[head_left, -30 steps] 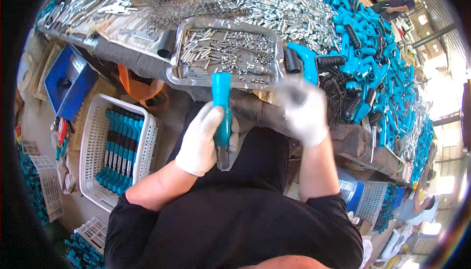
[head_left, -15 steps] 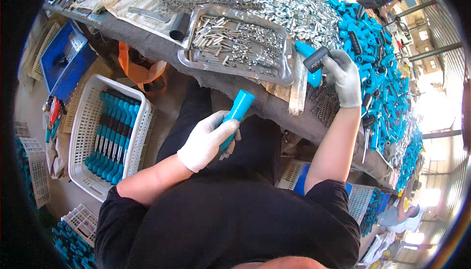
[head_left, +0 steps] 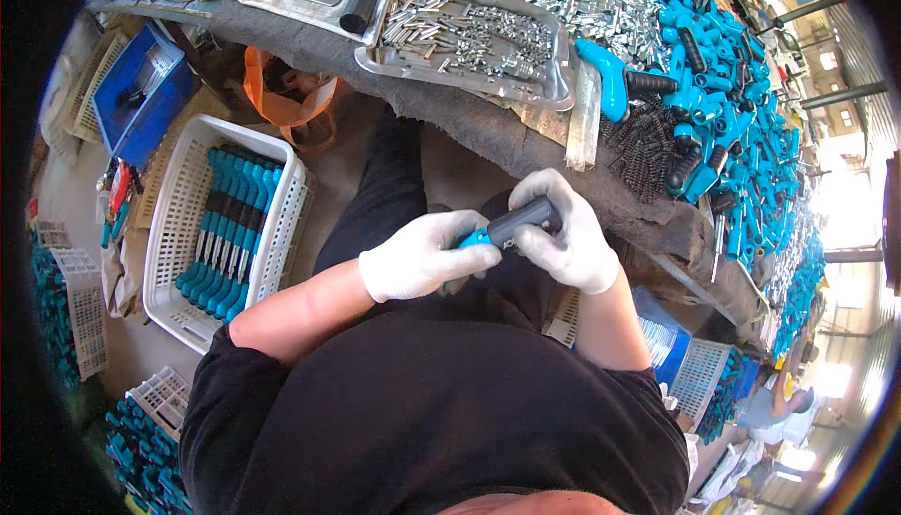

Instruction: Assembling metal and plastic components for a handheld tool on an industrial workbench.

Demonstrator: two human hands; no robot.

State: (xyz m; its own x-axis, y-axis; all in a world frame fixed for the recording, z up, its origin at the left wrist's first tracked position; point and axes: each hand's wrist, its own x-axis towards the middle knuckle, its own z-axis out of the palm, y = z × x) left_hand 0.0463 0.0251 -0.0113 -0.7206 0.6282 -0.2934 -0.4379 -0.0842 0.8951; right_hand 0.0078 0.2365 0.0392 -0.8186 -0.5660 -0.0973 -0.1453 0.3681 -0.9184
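In front of my body, my two gloved hands meet. My left hand (head_left: 430, 255) is closed around a teal plastic handle piece (head_left: 476, 239), most of it covered by my fingers. My right hand (head_left: 569, 233) grips a black cylindrical sleeve (head_left: 524, 222), its end against the teal piece's end. Whether the sleeve sits over or just touches the teal piece is hard to see. Beyond my hands, a curved teal handle (head_left: 603, 80) lies on the bench beside a clear tray (head_left: 374, 57) of small metal pins.
Heaped teal and black parts (head_left: 723, 111) cover the bench's right side, beside black springs (head_left: 641, 147). A white basket (head_left: 293, 198) of finished-looking teal tools stands at left, near an orange bag (head_left: 284, 111) and a blue bin (head_left: 111, 92). A person (head_left: 771, 407) is at far right.
My right hand has come down from the bench with the black sleeve to my left hand. The teal piece has tilted, and the view has shifted slightly.
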